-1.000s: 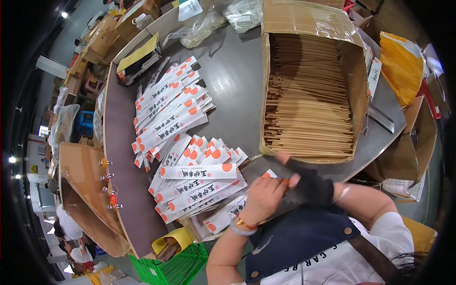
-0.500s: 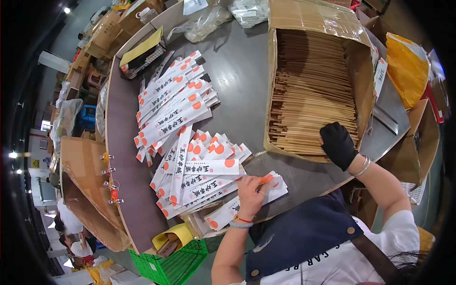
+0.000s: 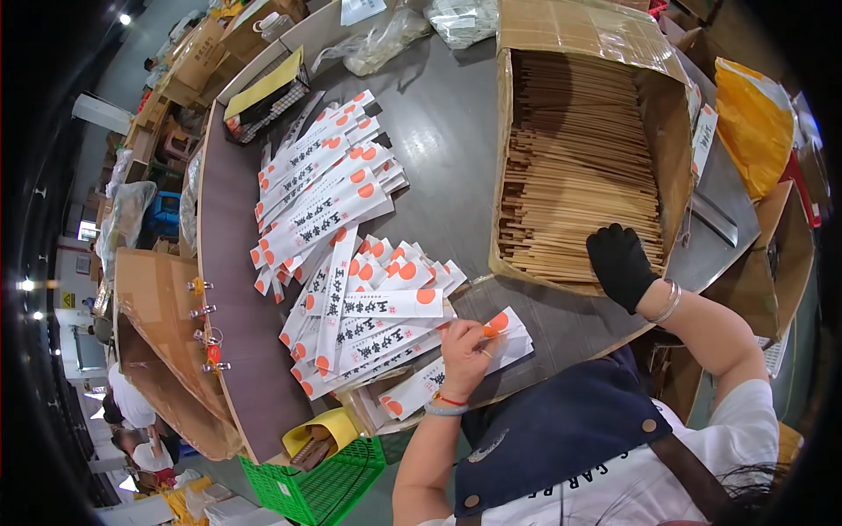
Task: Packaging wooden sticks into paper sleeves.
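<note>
Smooth grey metal worktable (image 3: 434,149) spread beneath everything. The right hand (image 3: 624,267), in a black fabric glove, was nearer the thin, pale wooden sticks (image 3: 579,202), which lay left to right in an open brown cardboard box (image 3: 673,131); its fingers curled over their near right end, any grip hidden. The bare left hand (image 3: 463,355) touched a slanting stack of flat, orange-dotted white paper sleeves (image 3: 511,344); whether it pinched them was unclear.

Assorted clutter surrounded the grey table (image 3: 443,145).
A green plastic crate (image 3: 353,482) stood by the table's near left corner, and an open cardboard carton (image 3: 160,294) beyond its left edge; a yellow sack (image 3: 750,127) was beside its right edge, and a clear plastic bag (image 3: 379,51) lay at its far end.
</note>
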